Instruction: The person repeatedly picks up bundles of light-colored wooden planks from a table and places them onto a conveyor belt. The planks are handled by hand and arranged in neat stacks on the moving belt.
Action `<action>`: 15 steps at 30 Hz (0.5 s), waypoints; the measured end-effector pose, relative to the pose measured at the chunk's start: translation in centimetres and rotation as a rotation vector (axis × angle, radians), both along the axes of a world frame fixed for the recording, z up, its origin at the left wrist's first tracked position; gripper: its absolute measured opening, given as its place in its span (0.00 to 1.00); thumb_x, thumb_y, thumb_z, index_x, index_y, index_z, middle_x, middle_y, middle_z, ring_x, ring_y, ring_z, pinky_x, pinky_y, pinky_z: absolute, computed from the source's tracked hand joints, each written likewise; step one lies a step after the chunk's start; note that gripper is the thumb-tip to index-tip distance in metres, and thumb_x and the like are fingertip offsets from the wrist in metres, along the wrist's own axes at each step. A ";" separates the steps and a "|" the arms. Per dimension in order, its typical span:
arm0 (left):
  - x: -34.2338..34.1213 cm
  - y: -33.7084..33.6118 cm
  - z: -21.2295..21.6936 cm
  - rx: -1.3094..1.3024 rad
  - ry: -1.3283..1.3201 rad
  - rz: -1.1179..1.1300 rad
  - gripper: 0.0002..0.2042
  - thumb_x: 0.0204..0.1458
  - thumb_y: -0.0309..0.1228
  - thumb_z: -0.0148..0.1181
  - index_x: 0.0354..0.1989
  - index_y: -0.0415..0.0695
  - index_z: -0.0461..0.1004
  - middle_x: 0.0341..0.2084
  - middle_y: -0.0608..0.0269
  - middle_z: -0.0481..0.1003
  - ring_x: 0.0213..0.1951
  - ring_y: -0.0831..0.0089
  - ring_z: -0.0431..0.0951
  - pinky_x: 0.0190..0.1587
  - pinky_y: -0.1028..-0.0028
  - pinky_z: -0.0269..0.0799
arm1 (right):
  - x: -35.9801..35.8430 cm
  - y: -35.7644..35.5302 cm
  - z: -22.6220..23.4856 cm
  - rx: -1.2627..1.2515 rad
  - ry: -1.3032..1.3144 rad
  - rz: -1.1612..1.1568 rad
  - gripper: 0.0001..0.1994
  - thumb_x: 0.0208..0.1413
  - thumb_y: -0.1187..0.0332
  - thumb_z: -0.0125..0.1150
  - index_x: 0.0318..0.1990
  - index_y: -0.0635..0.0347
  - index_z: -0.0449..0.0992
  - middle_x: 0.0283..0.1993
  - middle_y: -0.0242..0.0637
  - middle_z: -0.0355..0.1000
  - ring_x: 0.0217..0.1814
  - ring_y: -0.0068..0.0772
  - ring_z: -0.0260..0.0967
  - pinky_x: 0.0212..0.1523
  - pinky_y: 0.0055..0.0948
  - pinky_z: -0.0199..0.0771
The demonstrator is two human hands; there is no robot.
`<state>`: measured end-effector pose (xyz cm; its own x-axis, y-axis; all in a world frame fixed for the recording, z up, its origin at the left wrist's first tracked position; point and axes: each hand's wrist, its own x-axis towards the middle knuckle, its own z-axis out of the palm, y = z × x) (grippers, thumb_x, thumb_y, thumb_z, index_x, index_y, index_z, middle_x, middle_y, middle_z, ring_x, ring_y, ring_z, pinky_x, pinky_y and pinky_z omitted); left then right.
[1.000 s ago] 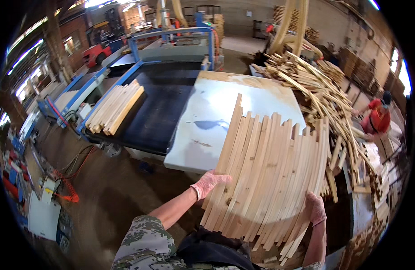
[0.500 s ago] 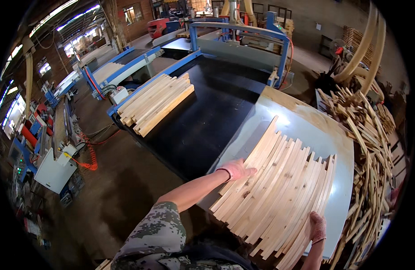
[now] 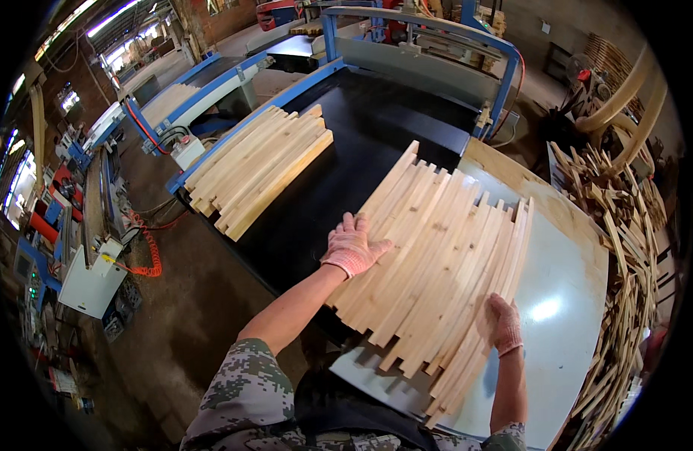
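Observation:
A row of pale wooden strips [image 3: 429,263] lies side by side between my hands, the ends staggered. It straddles the grey sheet table and the black belt. My left hand [image 3: 354,246], in a pink knit glove, presses the row's left side with its fingers spread and its thumb over the top. At the near right edge, my gloved right hand [image 3: 505,323] is closed against the outer strips, its fingers bent and together. A second group of strips [image 3: 260,165] rests on the left side of the black belt [image 3: 301,214].
The shiny grey table [image 3: 553,323] extends to my right, beside a heap of loose wood sticks [image 3: 624,286]. A blue gantry frame [image 3: 429,28] spans the far end of the belt. To the left stand a white control box [image 3: 95,279] and an orange coiled hose [image 3: 146,252].
Both hands have moved forward and left with the row of strips, bringing its left part over the black belt. The left fingers have spread more. My view has shifted slightly.

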<state>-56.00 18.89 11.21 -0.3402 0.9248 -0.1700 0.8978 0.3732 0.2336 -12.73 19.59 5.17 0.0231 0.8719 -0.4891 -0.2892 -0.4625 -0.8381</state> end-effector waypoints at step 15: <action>-24.9 1.4 -1.8 0.080 0.163 -0.083 0.52 0.62 0.69 0.49 0.82 0.38 0.47 0.82 0.38 0.45 0.82 0.42 0.42 0.82 0.45 0.27 | -26.3 2.9 3.8 0.080 -0.178 0.091 0.31 0.60 0.63 0.73 0.66 0.67 0.68 0.52 0.42 0.80 0.51 0.32 0.80 0.50 0.33 0.83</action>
<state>-80.90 20.34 9.39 -0.2797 0.9591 -0.0438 0.9531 0.2829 0.1081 -39.06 22.50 8.98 0.0225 0.9101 -0.4137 -0.0931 -0.4101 -0.9073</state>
